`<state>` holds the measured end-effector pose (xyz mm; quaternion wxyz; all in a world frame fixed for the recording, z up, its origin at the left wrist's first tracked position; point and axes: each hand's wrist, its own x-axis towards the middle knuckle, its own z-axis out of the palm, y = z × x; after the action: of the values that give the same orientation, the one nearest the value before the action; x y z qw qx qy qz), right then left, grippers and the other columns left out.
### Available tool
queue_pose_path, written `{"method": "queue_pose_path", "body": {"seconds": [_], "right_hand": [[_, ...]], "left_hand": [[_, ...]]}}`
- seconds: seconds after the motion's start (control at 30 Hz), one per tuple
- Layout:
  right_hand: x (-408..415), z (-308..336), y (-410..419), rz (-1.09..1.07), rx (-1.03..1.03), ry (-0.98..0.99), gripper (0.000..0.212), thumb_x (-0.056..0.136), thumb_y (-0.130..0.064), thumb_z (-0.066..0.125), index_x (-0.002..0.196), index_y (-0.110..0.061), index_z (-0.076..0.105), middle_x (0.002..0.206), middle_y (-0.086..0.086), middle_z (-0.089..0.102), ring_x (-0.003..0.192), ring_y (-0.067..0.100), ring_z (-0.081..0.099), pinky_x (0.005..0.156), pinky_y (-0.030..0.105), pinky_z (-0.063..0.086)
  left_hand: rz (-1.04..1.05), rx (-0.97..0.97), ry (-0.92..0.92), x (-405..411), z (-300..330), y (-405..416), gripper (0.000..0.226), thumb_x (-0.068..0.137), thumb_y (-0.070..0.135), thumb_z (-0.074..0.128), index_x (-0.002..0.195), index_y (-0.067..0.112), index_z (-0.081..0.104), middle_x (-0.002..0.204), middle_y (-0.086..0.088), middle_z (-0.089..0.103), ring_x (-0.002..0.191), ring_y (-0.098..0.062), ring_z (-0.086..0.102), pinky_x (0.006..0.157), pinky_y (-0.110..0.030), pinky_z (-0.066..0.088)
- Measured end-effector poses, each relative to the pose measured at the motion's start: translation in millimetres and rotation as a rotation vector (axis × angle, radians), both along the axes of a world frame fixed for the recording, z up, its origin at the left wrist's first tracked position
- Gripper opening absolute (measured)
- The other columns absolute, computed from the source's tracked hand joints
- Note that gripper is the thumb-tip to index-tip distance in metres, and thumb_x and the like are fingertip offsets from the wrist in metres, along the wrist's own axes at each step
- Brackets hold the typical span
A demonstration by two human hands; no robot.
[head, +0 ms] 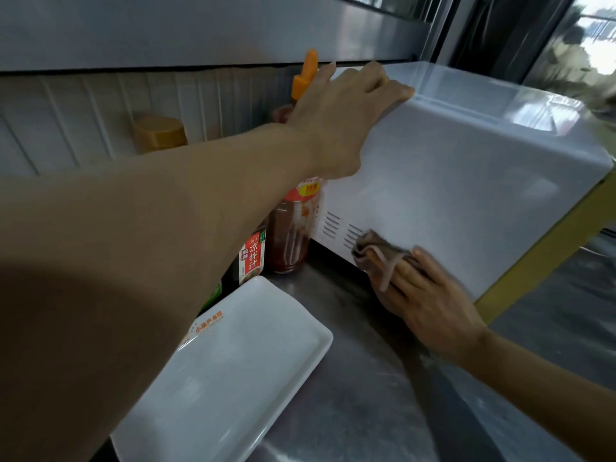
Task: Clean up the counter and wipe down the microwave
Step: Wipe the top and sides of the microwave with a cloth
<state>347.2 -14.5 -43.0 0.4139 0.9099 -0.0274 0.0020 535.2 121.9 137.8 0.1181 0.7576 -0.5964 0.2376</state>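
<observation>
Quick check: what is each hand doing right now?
Left hand: fingers curled over the microwave top edge.
Right hand: pressing a cloth against the microwave's side.

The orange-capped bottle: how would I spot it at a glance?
Find the white microwave; the bottle stands against its left side by the wall, partly behind the left hand. Unlike the dark bottle beside it, it holds red sauce and has a tall orange nozzle.
</observation>
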Motion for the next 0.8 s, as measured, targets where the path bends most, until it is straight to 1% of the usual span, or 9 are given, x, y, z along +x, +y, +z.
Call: {"method": "queue_pose_path", "body": {"seconds": [0.07,0.13,0.2,0.3,0.37,0.53,0.67,0.73,0.8], "right_hand": [[-8,-4,-4,0.037,-0.052,-0.019,0.087,0.055,-0.005,0.080,0.133,-0.002,0.044,0.136,0.016,0.052,0.130,0.033,0.042,0.118,0.049,-0.006],[9,0,3,0.097,-0.023,-0.002,0.071,0.054,-0.002,0.075,0.123,-0.005,0.060,0.133,0.017,0.055,0.129,0.036,0.043,0.119,0.049,-0.002],[40,9,21,0.121,-0.001,-0.026,0.059,0.067,-0.010,0.072,0.125,-0.013,0.060,0.139,0.011,0.051,0.132,0.031,0.043,0.118,0.049,0.004],[73,6,34,0.076,0.041,0.028,0.061,0.094,-0.019,0.048,0.149,-0.017,0.023,0.159,0.005,0.010,0.147,0.026,0.005,0.107,0.049,-0.021],[81,5,37,0.026,0.015,0.068,0.061,0.097,-0.019,0.043,0.151,-0.017,0.015,0.160,0.004,0.000,0.147,0.026,-0.006,0.101,0.049,-0.026],[35,9,27,0.008,-0.007,0.091,0.057,0.093,-0.016,0.050,0.146,-0.017,0.030,0.158,0.005,0.016,0.147,0.027,0.008,0.105,0.053,-0.026],[-23,14,18,0.021,0.055,0.036,0.068,0.059,-0.016,0.083,0.124,-0.015,0.062,0.137,0.008,0.054,0.127,0.028,0.051,0.114,0.048,0.005],[-22,17,21,0.018,0.044,0.033,0.067,0.066,-0.018,0.078,0.130,-0.019,0.057,0.142,0.007,0.048,0.132,0.027,0.045,0.118,0.052,0.005],[0,13,23,0.015,0.026,0.062,0.064,0.088,-0.018,0.057,0.146,-0.022,0.032,0.157,0.006,0.022,0.145,0.026,0.018,0.110,0.053,-0.018]], "left_hand": [[0.009,0.001,0.002,-1,-1,-1,0.093,0.067,0.011,0.070,0.145,0.027,0.022,0.135,-0.003,0.036,0.123,-0.021,0.040,0.113,-0.045,0.016],[0.011,-0.009,0.003,-2,-2,-2,0.092,0.067,0.012,0.069,0.145,0.027,0.022,0.135,-0.003,0.036,0.123,-0.020,0.040,0.112,-0.045,0.016],[0.015,-0.023,-0.003,-1,-4,-2,0.091,0.068,0.011,0.068,0.145,0.026,0.022,0.135,-0.003,0.036,0.123,-0.020,0.040,0.112,-0.045,0.017],[0.014,-0.029,-0.009,-2,-6,-2,0.091,0.068,0.011,0.069,0.145,0.027,0.023,0.137,-0.003,0.035,0.125,-0.021,0.039,0.112,-0.045,0.017],[0.009,-0.031,-0.017,-3,-6,-2,0.090,0.068,0.012,0.069,0.145,0.026,0.023,0.137,-0.004,0.035,0.125,-0.021,0.039,0.111,-0.045,0.018],[0.004,-0.021,-0.010,-4,-2,-1,0.090,0.067,0.012,0.070,0.144,0.025,0.024,0.137,-0.006,0.035,0.125,-0.023,0.039,0.111,-0.047,0.017],[0.012,-0.030,0.009,-5,-3,-1,0.090,0.067,0.013,0.069,0.144,0.025,0.024,0.138,-0.006,0.034,0.126,-0.024,0.038,0.111,-0.046,0.017],[0.018,-0.035,0.015,-5,-5,-2,0.090,0.067,0.013,0.069,0.144,0.025,0.024,0.139,-0.005,0.034,0.127,-0.024,0.037,0.111,-0.045,0.017],[0.021,-0.044,0.014,-6,-6,-2,0.089,0.067,0.012,0.070,0.143,0.025,0.024,0.138,-0.005,0.034,0.126,-0.024,0.037,0.111,-0.044,0.017]]}}
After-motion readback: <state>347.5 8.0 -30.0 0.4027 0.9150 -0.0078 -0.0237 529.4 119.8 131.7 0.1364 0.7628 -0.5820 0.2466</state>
